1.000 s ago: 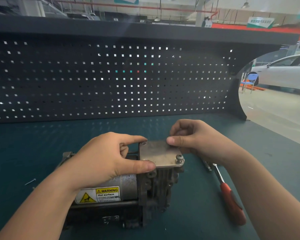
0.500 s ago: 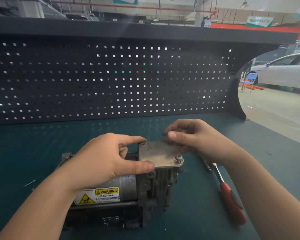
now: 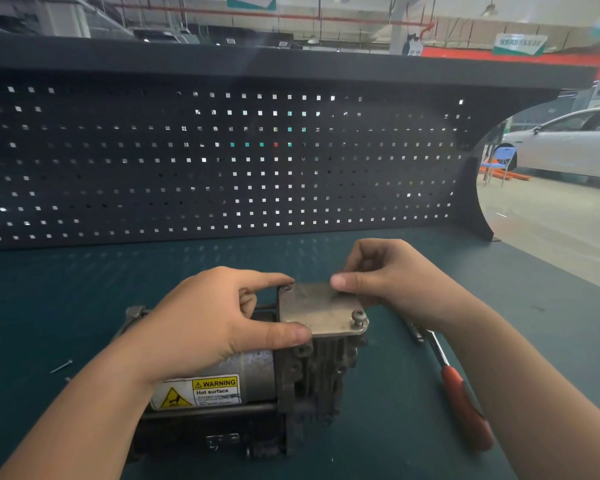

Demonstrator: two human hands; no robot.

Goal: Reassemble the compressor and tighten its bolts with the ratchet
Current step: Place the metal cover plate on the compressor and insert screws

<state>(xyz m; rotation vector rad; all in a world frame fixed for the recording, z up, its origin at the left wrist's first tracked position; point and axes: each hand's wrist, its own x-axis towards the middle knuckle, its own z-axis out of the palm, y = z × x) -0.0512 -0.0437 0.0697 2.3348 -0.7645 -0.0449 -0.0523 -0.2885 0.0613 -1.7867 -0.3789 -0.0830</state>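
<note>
The compressor (image 3: pixel 257 379) lies on the green bench, a grey cylinder with a yellow warning label and a dark finned block at its right end. A flat metal cover plate (image 3: pixel 321 311) sits on top of that block. My left hand (image 3: pixel 208 320) pinches the plate's left edge between thumb and forefinger. My right hand (image 3: pixel 392 278) has thumb and fingers at the plate's far right corner; whatever they hold is hidden. One bolt (image 3: pixel 358 317) stands in the near right corner, and another bolt head (image 3: pixel 287 288) shows at the far left corner. The red-handled ratchet (image 3: pixel 461 393) lies to the right.
A dark pegboard (image 3: pixel 222 161) walls the back of the bench (image 3: pixel 413 427). A small loose screw (image 3: pixel 61 367) lies at the left. Beyond the bench's right end are an open floor, a blue chair (image 3: pixel 499 164) and a white car (image 3: pixel 568 143).
My right thumb and fingers have shifted slightly along the plate's far right corner. The left hand, plate and ratchet have stayed put.
</note>
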